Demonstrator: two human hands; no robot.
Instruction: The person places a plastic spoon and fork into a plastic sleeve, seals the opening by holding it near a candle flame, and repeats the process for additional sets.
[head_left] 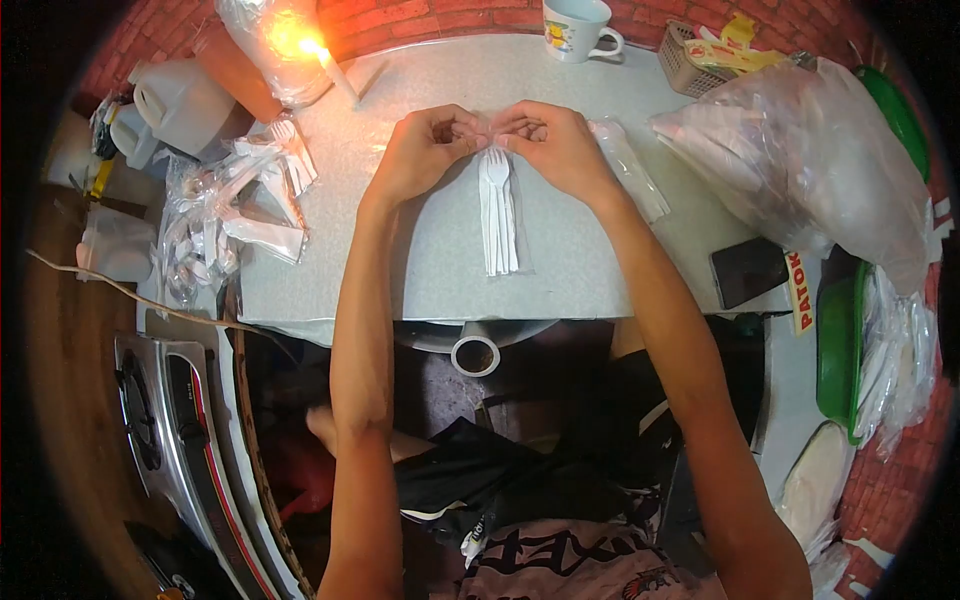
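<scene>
A clear plastic sleeve (526, 262) holds several white plastic forks (497, 215), tines toward the far side of the table. My left hand (440, 140) and my right hand (540, 138) meet at its far end, thumbs and fingertips pinching the plastic just beyond the tines. Both hands are closed. To the right of my right hand lies another clear packet (630, 170) with white pieces in it. A lit candle (335, 75) stands tilted beyond my left hand, its flame apart from the sleeve.
Packed white cutlery (275, 200) is piled at the left, near plastic jugs (185, 105). A mug (577, 32) and basket (690, 62) stand at the back. On the right are a big plastic bag (790, 150), a phone (748, 272) and a green tray (840, 350). A stove (190, 450) is lower left.
</scene>
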